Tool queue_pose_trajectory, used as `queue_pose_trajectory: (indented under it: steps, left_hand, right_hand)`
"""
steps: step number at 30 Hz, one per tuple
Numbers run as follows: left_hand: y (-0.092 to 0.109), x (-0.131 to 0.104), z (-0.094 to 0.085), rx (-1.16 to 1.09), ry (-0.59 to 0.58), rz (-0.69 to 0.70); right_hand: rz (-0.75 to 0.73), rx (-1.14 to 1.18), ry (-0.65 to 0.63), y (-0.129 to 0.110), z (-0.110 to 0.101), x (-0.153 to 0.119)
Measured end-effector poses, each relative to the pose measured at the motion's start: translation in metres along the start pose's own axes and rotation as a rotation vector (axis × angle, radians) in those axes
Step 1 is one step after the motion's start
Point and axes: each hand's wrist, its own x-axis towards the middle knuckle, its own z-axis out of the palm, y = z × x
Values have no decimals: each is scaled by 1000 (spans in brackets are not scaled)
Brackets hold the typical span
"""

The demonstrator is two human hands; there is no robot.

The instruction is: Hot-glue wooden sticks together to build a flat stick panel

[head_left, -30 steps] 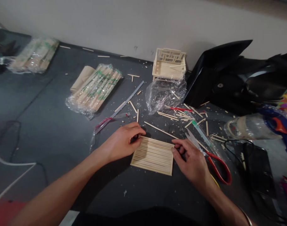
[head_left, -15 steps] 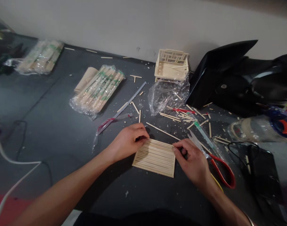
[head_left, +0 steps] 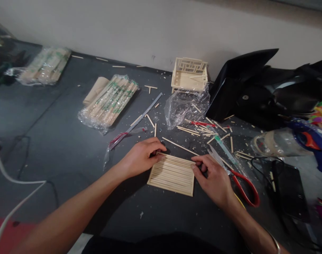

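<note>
A flat rectangular panel of wooden sticks (head_left: 172, 175), laid side by side within a thin frame, rests on the dark table in front of me. My left hand (head_left: 145, 155) grips its far left corner, thumb against the near side and fingers curled over the back edge. At the far right corner, my right hand (head_left: 210, 176) pinches the panel between thumb and fingers. Just beyond the panel lies a long loose stick (head_left: 180, 146). Red-handled scissors (head_left: 245, 187) lie beside my right hand, their blades partly behind it.
A small stick-built box (head_left: 189, 77) stands by the wall, with crumpled clear plastic (head_left: 186, 106) before it. Wrapped stick bundles (head_left: 110, 104) lie left. Cut sticks (head_left: 200, 129) and crumbs are scattered centre-right. A black bag (head_left: 237, 91), blue glue gun (head_left: 313, 141) and phone (head_left: 291, 190) occupy the right.
The view has shifted slightly, so most things sit a little further left. Both hands stay at the panel's far corners; the left fingers have moved slightly outward along the edge.
</note>
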Motion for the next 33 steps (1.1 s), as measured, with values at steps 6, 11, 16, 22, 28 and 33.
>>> queue_pose_trajectory:
  steps: [6, 11, 16, 22, 28, 33]
  left_hand:
    - [-2, -2, 1, 100, 9, 142]
    - [0, -2, 2, 199, 3, 154]
    - [2, 0, 5, 340, -10, 142]
    - [-1, 2, 3, 360, 91, 288]
    - [-11, 0, -3, 232, 197, 270]
    - [-7, 0, -6, 90, 196, 75]
  right_hand:
    - [-250, -114, 92, 0, 2, 0]
    - [-361, -213, 110, 0, 3, 3]
    - [-419, -309, 131, -1, 3, 4]
    - [-344, -276, 211, -8, 4, 8]
    - [-277, -290, 412, -5, -43, 4]
    - [246, -595, 852, 26, -116, -8]
